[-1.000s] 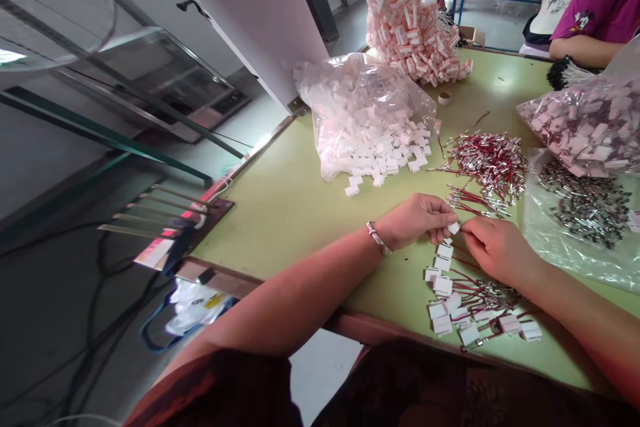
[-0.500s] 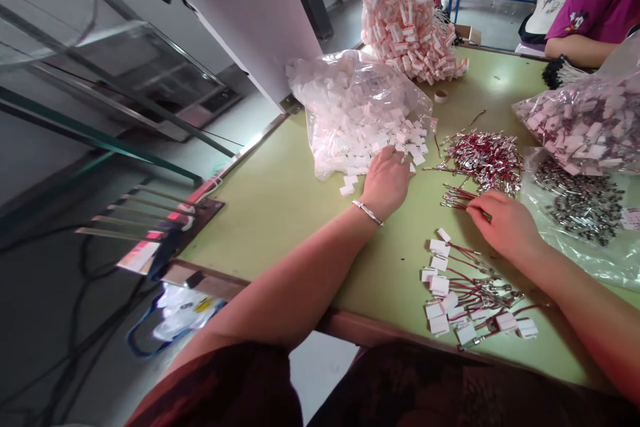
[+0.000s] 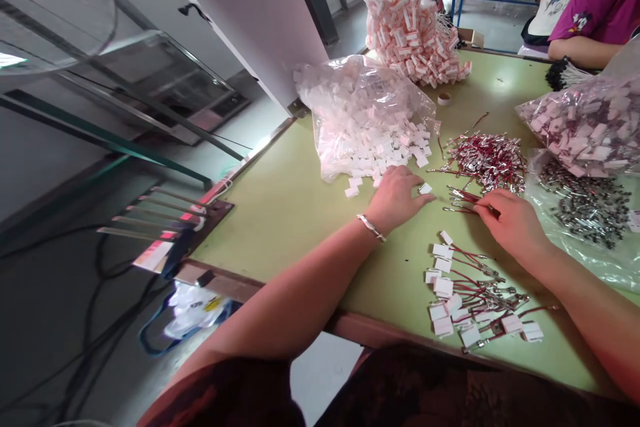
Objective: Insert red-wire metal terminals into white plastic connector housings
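My left hand (image 3: 397, 197) pinches a small white plastic housing (image 3: 425, 188) just in front of the open clear bag of white housings (image 3: 365, 117). My right hand (image 3: 510, 220) is closed on the end of a red wire with metal terminals (image 3: 463, 199), pulled from the heap of red wires (image 3: 487, 160). Near the front edge lies a row of finished pieces (image 3: 465, 293), white housings with red wires attached. A metal bracelet circles my left wrist.
A tall pile of pink-white parts (image 3: 410, 27) stands at the back of the green table (image 3: 290, 207). Bags of parts (image 3: 590, 127) and dark metal pieces (image 3: 583, 207) lie at right. Another person in a purple sleeve (image 3: 595, 7) sits across. A small tape roll (image 3: 443, 99) lies nearby.
My left hand reached into the white housings, then drew back toward me with one housing. My right hand went from the finished row to the wire heap and took a red wire.
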A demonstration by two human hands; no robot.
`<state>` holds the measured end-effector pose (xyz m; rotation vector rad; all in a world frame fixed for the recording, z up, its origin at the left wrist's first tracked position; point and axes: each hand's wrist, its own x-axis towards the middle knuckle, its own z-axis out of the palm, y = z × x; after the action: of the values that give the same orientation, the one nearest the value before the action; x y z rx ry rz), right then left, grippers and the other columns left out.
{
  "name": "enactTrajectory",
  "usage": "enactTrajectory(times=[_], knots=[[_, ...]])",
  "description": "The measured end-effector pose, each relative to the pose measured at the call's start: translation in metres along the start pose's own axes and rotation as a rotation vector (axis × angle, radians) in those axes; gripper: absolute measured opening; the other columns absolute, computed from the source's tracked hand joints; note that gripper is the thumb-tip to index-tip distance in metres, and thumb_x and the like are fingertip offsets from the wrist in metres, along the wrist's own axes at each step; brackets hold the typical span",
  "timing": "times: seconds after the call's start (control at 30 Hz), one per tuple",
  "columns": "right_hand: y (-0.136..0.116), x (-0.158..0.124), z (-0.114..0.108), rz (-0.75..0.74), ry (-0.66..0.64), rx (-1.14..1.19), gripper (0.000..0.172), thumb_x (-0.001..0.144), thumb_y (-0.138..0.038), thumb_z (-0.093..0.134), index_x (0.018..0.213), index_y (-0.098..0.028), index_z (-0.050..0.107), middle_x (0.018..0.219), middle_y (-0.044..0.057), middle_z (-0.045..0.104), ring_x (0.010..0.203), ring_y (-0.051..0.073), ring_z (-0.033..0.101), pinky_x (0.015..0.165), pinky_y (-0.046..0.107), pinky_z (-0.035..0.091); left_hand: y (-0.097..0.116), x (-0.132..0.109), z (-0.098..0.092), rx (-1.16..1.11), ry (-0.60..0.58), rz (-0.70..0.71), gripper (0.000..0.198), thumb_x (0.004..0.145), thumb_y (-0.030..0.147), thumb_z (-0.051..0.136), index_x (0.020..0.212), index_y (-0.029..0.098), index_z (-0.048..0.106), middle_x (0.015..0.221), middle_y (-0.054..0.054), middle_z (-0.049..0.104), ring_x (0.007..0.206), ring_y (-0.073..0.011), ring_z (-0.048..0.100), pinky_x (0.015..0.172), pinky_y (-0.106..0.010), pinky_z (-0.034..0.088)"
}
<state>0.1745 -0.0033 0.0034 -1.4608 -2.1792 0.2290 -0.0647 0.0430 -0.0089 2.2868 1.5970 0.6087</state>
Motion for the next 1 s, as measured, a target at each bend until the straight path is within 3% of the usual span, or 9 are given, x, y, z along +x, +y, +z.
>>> enactTrajectory(times=[0.17,0.33,0.47,0.53,0.8,1.0], knots=[[-0.013,-0.004,-0.006,0.119,-0.108,0.081,0.013,0.083,-0.027,0.052,0.075,-0.022,0.06,0.057,-0.002,0.06,0.049,0.012,0.05,0.052,0.028,0.037,0.008,0.003,0.01,-0.105,-0.015,0.041,0.009,0.08,0.022,0.062,0.087,0.017,0.066,0.093,-0.008,0.065,0.092,-0.0225,0.056,0.086,-0.038,0.044],[-0.017,-0.008,-0.008,0.159,-0.138,0.212,0.015,0.083,-0.029,0.052,0.075,-0.021,0.061,0.056,-0.003,0.057,0.047,0.01,0.045,0.049,0.026,0.035,0.017,-0.005,0.003,-0.666,-0.11,-0.184,0.005,0.081,0.02,0.061,0.084,0.016,0.059,0.076,-0.003,0.066,0.068,-0.0124,0.06,0.066,-0.026,0.048],[-0.022,-0.009,-0.009,0.219,-0.101,0.355,0.021,0.083,-0.034,0.053,0.069,-0.021,0.061,0.058,-0.003,0.056,0.05,0.01,0.045,0.049,0.025,0.036,0.028,-0.012,-0.003,-1.005,-0.266,-0.257,0.005,0.085,0.02,0.057,0.088,0.017,0.055,0.064,-0.001,0.064,0.052,-0.0082,0.055,0.052,-0.022,0.043],[-0.025,-0.008,-0.01,0.231,-0.116,0.378,0.022,0.083,-0.035,0.053,0.067,-0.021,0.061,0.057,-0.003,0.055,0.05,0.01,0.043,0.049,0.025,0.036,0.031,-0.014,-0.003,-1.063,-0.306,-0.281,0.005,0.084,0.019,0.058,0.087,0.016,0.056,0.061,0.0,0.062,0.05,-0.0074,0.054,0.049,-0.021,0.041],[-0.029,-0.007,-0.012,0.286,-0.23,0.478,0.024,0.081,-0.034,0.051,0.063,-0.02,0.058,0.054,-0.003,0.049,0.052,0.01,0.041,0.048,0.025,0.034,0.03,-0.014,-0.004,-1.115,-0.287,-0.309,0.004,0.084,0.016,0.057,0.088,0.016,0.058,0.062,0.0,0.064,0.054,-0.0077,0.058,0.052,-0.021,0.044],[-0.029,-0.007,-0.013,0.276,-0.262,0.421,0.025,0.08,-0.032,0.05,0.06,-0.02,0.058,0.052,-0.004,0.047,0.051,0.01,0.038,0.049,0.025,0.032,0.034,-0.014,-0.006,-1.105,-0.354,-0.309,0.006,0.08,0.017,0.063,0.086,0.015,0.061,0.058,0.001,0.063,0.051,-0.0078,0.057,0.051,-0.022,0.043]])
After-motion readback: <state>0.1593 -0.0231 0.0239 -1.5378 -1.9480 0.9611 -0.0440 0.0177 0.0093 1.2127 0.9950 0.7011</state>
